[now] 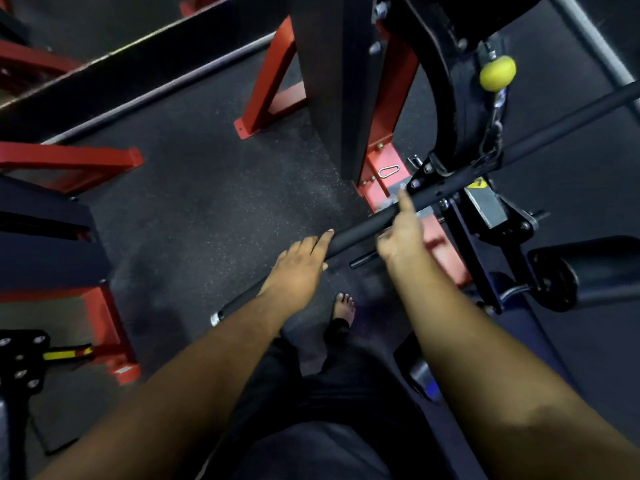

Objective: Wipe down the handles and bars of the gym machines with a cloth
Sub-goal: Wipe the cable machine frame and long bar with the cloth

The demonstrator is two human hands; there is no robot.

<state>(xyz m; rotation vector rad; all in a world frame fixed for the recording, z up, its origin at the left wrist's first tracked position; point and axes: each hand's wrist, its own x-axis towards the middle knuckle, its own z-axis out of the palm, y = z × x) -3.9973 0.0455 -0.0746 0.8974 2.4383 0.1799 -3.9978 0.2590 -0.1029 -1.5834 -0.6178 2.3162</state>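
A long black pulldown bar (pixel 360 227) runs diagonally from a silver end cap at the lower left up to the right edge, hung by a chain (pixel 493 136) from the machine. My left hand (pixel 299 261) lies on top of the bar near its left part, fingers fairly straight. My right hand (pixel 403 237) is a little further right on the bar, its lower fingers curled round it and the index finger stretched along it. No cloth shows in either hand.
A red and black machine frame (pixel 381 109) stands just behind the bar, with a yellow knob (pixel 497 73) above the chain. Padded rollers (pixel 588 268) sit at the right. More red frames (pixel 104 161) stand at the left on dark rubber floor. My bare foot (pixel 344 308) is below the bar.
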